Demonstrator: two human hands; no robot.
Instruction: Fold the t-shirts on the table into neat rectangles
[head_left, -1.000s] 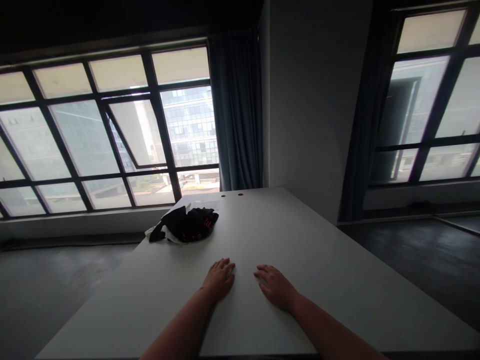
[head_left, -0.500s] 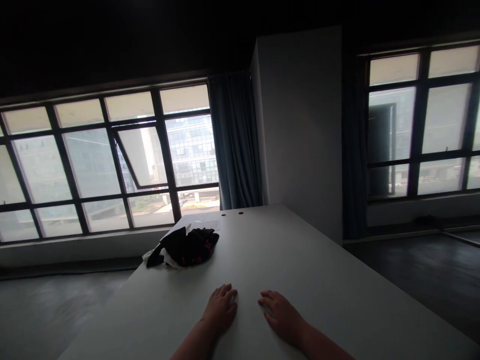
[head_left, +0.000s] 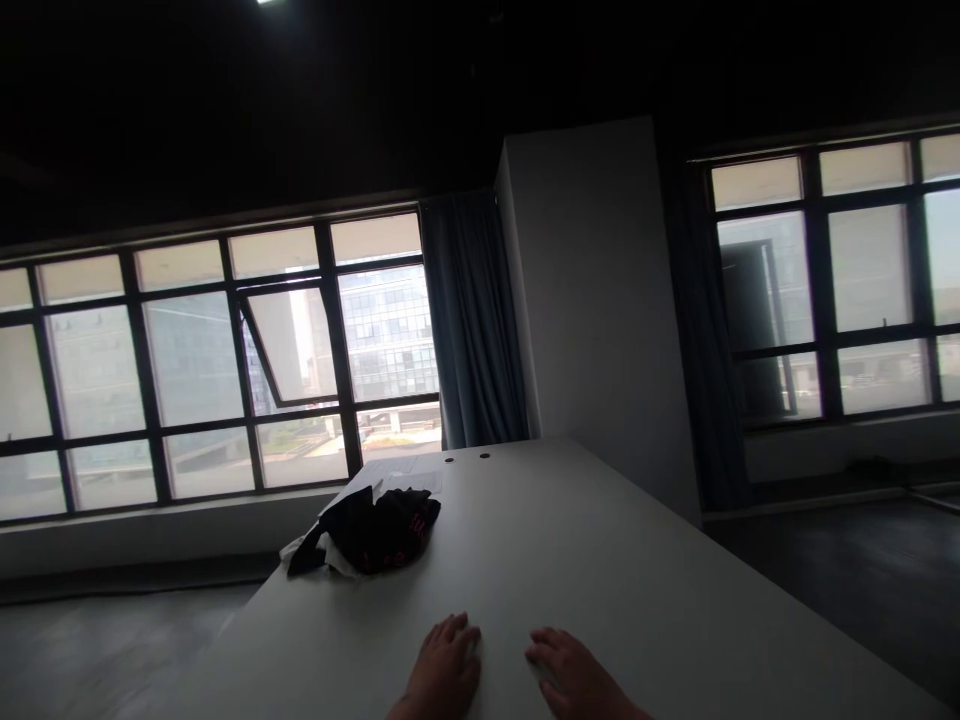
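Note:
My left hand (head_left: pixel 445 668) rests palm down on the white table (head_left: pixel 517 560), its fingers slightly bent and holding nothing. A short gap to the right, my right hand (head_left: pixel 574 672) lies on the same tabletop, fingers loosely curved and apart, also with nothing in it. Beyond my left hand, on the table's left side, is a crumpled black cloth (head_left: pixel 382 530) with pinkish-red lettering. White material (head_left: pixel 337 560) shows from under the cloth. Neither hand touches this pile.
Papers (head_left: pixel 405 475) lie at the table's far left. Two dark round spots (head_left: pixel 484 456) mark its far end. Behind stand a blue curtain (head_left: pixel 472 320) and a pale pillar (head_left: pixel 585 290). Windows (head_left: pixel 191 350) line the wall, one pane (head_left: pixel 292 345) tilted out. Grey floor (head_left: pixel 840 560) surrounds the table.
The view has tilted upward, so the table, cloth and both hands sit lower in the picture. My hands stay on the tabletop, in much the same pose.

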